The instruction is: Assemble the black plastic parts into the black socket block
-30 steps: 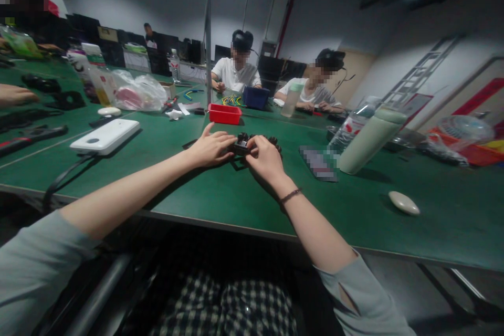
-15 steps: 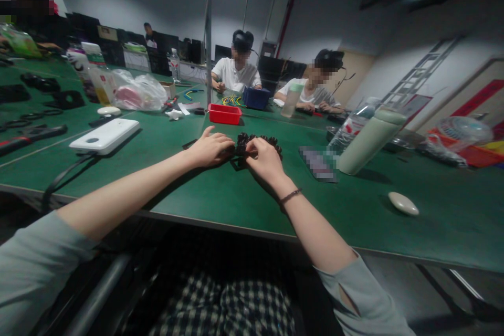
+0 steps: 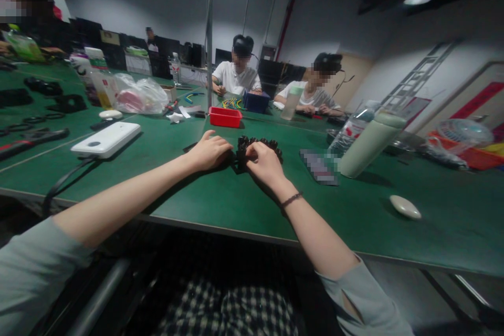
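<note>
In the head view a black part with a row of knobbly teeth [image 3: 272,144] lies on the green table between my hands; its exact kind is unclear. My right hand [image 3: 264,163] bends over its near side, thumb and forefinger pinched together on it. At its left end is my left hand [image 3: 212,151], palm down with fingers curled round something dark, mostly hidden beneath them. A thin dark piece [image 3: 190,147] lies behind my left wrist.
Ahead stands a red tray [image 3: 225,117]. To the left are a white power bank [image 3: 106,139] with a cable and pliers [image 3: 35,142]. On the right are a phone [image 3: 318,167], a green flask [image 3: 372,144] and a pale oval object [image 3: 405,207]. Two people sit across the table.
The scene sits slightly lower in the picture. Both hands stay at the black part, and the left fingers have shifted slightly.
</note>
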`<state>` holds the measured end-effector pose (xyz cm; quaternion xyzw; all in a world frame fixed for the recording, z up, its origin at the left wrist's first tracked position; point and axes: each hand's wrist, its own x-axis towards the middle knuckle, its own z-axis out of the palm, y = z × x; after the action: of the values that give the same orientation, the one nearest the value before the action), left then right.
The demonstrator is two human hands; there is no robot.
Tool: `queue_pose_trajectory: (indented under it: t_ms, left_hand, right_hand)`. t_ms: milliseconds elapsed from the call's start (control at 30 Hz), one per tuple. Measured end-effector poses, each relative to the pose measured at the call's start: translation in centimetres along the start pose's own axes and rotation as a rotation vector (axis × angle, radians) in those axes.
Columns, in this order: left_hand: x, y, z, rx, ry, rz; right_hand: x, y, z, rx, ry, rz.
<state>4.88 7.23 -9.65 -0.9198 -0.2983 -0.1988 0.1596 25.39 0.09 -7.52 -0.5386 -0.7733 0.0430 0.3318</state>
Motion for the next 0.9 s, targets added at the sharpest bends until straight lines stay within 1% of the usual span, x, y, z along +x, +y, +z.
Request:
queue_pose_trajectory:
  t_ms: [300, 533, 667, 900]
  left_hand:
    - [-0.13, -0.11, 0.03, 0.039, 0.013, 0.022]
    - [-0.19, -0.2, -0.37, 0.046, -0.018, 0.026]
    - [-0.24, -0.31, -0.49, 0.053, -0.002, 0.027]
    - [-0.25, -0.57, -0.19, 0.039, -0.026, 0.013]
  right_hand:
    - [0.0, 0.11, 0.14, -0.001, -0.023, -0.009]
    - [0.04, 0.08, 0.07, -0.04, -0.059, -0.033]
    - [0.02, 0.16, 0.15, -0.036, -0.073, -0.06]
    - [0.04, 0.15, 0.13, -0.065, -0.092, -0.067]
